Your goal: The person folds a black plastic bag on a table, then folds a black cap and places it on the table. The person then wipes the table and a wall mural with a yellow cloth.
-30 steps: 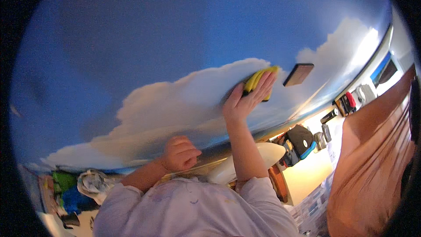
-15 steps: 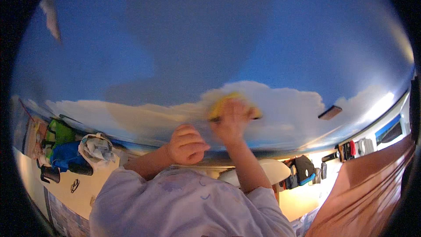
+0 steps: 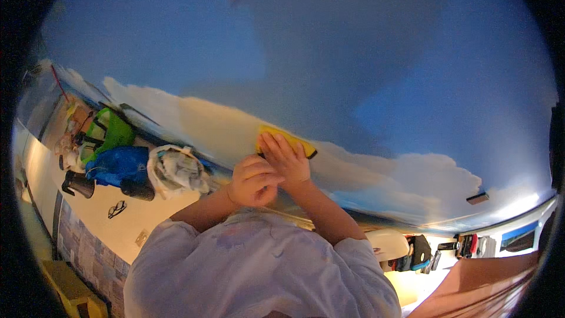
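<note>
My right hand point(image 3: 286, 158) lies on a yellow pad with a dark edge point(image 3: 302, 143), fingers stretched over it. The pad rests against a large surface painted as a blue sky with pale clouds point(image 3: 388, 168). Palm and thumb side cover the pad's lower part. My left hand point(image 3: 254, 181) is curled into a loose fist close by the right wrist, overlapping it in the picture; whether they touch I cannot tell. Nothing shows in the fist.
Left of me, a green bag point(image 3: 120, 132), a blue bag point(image 3: 120, 164) and a white plastic bag point(image 3: 176, 168) hang along a pale wall, with glasses point(image 3: 117, 209) nearby. A small dark block point(image 3: 477, 198) sits on the painted surface at right. Reddish-brown fabric point(image 3: 482, 285) fills the lower right.
The view has turned, so the bags sit further into the picture. My right hand and the pad have shifted left, closer to the left fist, which stays curled.
</note>
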{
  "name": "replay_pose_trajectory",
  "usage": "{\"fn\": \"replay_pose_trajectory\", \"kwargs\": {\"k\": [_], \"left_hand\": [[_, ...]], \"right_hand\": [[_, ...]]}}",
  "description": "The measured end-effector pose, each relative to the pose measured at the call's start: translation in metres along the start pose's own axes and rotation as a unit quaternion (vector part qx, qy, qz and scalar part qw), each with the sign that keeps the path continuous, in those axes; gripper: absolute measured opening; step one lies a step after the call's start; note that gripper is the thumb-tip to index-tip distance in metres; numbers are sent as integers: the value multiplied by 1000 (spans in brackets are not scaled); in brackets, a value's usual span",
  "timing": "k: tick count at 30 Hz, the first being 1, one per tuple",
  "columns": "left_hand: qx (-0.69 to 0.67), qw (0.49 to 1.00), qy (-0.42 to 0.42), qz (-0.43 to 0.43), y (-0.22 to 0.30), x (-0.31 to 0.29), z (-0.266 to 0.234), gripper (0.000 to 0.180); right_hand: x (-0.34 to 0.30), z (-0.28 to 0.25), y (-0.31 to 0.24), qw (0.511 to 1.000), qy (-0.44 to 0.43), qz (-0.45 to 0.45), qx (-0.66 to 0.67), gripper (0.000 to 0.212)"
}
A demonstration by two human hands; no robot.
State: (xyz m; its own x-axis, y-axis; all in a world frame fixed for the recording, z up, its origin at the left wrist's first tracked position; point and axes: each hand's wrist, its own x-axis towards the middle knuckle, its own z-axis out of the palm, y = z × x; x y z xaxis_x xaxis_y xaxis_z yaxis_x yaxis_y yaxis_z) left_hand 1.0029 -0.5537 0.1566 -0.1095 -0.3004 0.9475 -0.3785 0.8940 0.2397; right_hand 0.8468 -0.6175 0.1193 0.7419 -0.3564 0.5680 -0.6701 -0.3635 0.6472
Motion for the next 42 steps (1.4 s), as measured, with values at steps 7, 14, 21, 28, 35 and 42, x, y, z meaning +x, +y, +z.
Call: {"fn": "replay_pose_trajectory", "kwargs": {"k": [7, 14, 21, 28, 35, 42], "left_hand": [[23, 996, 27, -80, -36, -45, -83, 19], [31, 994, 48, -92, -50, -63, -138, 22], [34, 981, 67, -181, -61, -93, -182, 20], [30, 965, 87, -245, -74, -122, -214, 21], [31, 976, 50, -209, -82, -133, -224, 25], [41, 966, 75, -245, -92, -138, -255, 22]], "right_hand": [[119, -55, 44, 959, 78, 256, 92, 79], [199, -22, -51, 993, 95, 68, 30, 75], [103, 35, -159, 972, -123, -90, 177, 61], [252, -47, -82, 978, 47, 182, 95, 77], [292, 5, -186, 975, -90, -89, 182, 72], [189, 61, -236, 917, -172, -236, 270, 65]]}}
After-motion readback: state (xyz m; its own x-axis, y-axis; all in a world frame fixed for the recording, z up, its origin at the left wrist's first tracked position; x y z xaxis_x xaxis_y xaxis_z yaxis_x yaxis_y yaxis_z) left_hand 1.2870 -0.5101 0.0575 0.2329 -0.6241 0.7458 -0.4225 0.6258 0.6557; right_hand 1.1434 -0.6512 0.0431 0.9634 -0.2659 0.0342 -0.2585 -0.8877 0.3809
